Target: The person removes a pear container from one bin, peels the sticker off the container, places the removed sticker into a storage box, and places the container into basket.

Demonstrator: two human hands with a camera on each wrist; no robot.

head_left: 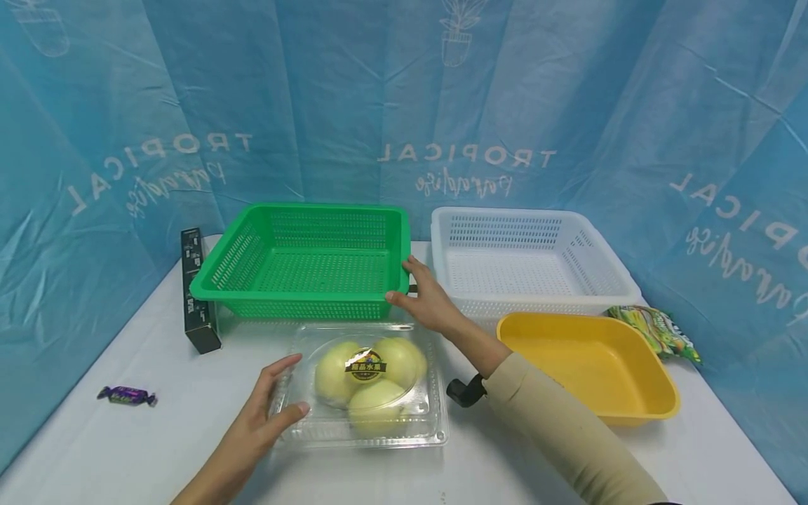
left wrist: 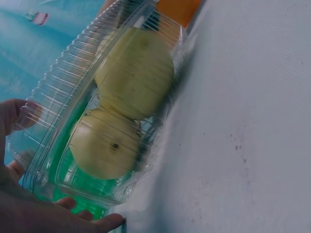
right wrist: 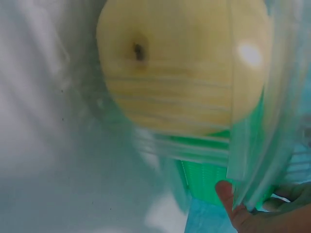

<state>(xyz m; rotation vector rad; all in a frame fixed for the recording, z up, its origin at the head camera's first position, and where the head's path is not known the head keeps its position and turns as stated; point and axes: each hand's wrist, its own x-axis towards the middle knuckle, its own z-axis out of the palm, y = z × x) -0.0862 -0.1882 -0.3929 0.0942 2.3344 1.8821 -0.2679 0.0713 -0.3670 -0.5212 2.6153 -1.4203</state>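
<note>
A clear plastic clamshell box [head_left: 287, 428] with several pale yellow-green round fruits [head_left: 341, 372] sits at the middle front, a black and gold label [head_left: 365, 366] on its lid. My left hand [head_left: 259, 414] is at the box's left side, thumb over the lid edge and fingers stretched along the side. In the left wrist view its fingers spread around that end of the box. Beyond the box, my right hand [head_left: 432, 301] holds the near right corner of the green basket [head_left: 290, 298], thumb at the front and fingers along the side. In the right wrist view, that thumb [right wrist: 225, 191] overlaps the green wall.
A white basket [head_left: 536, 303] stands at the back right, with a yellow basin [head_left: 587, 372] before it. A green snack bag [head_left: 656, 330] lies beyond the basin. On the left are a long black box [head_left: 200, 315] and a purple wrapped candy [head_left: 128, 395].
</note>
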